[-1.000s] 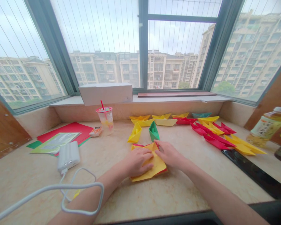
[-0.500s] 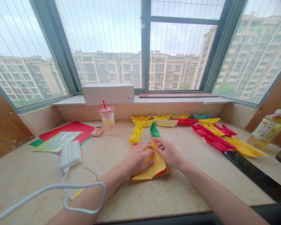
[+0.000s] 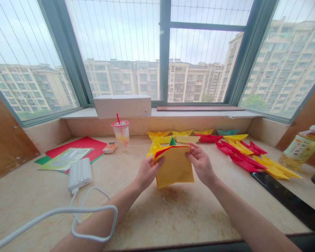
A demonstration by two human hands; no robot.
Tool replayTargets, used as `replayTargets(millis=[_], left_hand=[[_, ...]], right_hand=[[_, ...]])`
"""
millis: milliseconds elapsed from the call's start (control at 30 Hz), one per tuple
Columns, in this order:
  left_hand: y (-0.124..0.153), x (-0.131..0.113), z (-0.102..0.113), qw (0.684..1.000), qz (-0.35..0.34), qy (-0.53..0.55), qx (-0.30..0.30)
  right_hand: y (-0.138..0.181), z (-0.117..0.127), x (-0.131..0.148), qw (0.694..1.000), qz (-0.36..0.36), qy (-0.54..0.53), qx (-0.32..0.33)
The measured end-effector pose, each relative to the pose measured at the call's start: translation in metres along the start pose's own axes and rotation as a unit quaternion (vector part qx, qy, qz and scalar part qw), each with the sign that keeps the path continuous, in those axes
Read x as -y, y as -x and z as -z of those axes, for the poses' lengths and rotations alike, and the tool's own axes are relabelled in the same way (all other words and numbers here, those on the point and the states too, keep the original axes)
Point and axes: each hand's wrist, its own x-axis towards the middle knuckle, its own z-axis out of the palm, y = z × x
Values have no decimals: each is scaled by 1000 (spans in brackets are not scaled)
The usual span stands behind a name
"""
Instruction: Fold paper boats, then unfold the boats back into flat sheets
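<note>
The yellow-and-red paper (image 3: 175,167), earlier lying flat, is now tilted up at the centre of the frame. The left hand (image 3: 148,171) pinches its upper left edge, the right hand (image 3: 202,163) its upper right corner. Lining up layers seems the step; the next move calls for even, light pressure. Beyond it, a green paper boat (image 3: 172,141) peeks out.

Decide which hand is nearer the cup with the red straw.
Left. The left hand is in front and right of the cup; the right hand is farther right, at the right edge of the yellow paper.
</note>
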Motion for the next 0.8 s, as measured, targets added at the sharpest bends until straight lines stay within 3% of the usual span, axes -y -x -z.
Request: replayTargets(millis=[233,367,567,800], left_hand=[[4,-3,1,998,-62,-17,-28],[2,-3,1,999,-42,-24,-11],[2,-4,1,996,-26,-81,-1],[6,-7,-8,996,33,87,2]], right_hand=[[5,-4,5,998,-7,9,63],[4,-2,0,993,-40,32,108],[5,-2,-7,991,-30,65,110],[9,-7,-4,988,-106,25,109]])
